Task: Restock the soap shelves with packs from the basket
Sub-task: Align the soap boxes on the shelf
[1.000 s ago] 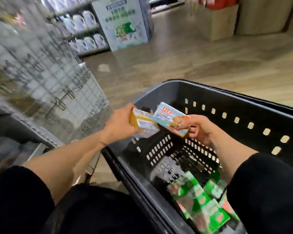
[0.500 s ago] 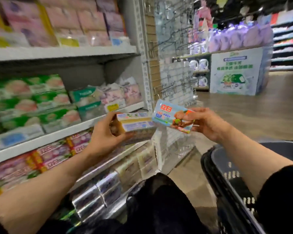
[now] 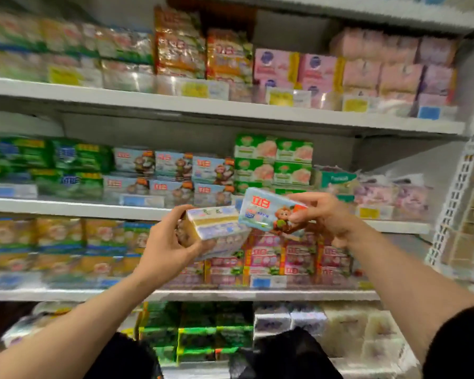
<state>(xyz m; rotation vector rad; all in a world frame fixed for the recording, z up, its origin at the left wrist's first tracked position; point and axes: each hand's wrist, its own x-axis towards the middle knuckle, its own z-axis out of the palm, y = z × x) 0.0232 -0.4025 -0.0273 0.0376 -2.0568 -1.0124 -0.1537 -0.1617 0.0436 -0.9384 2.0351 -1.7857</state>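
I noted glossy plastic film on the blue pack point(image 3: 271, 214), printed with a monkey. The yellow-banded pack point(image 3: 216, 228) wore clear, shiny wrap. Shelf boards point(image 3: 230, 108) looked like matt, smooth, white-painted metal. Packs along the upper shelf's front edge showed glare off clear film. The sleeve point(image 3: 460, 343) was matt black cloth.

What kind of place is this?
Most likely a shop's soap aisle: long white shelves packed with rows of soap packs, with price tags along the shelf edges.
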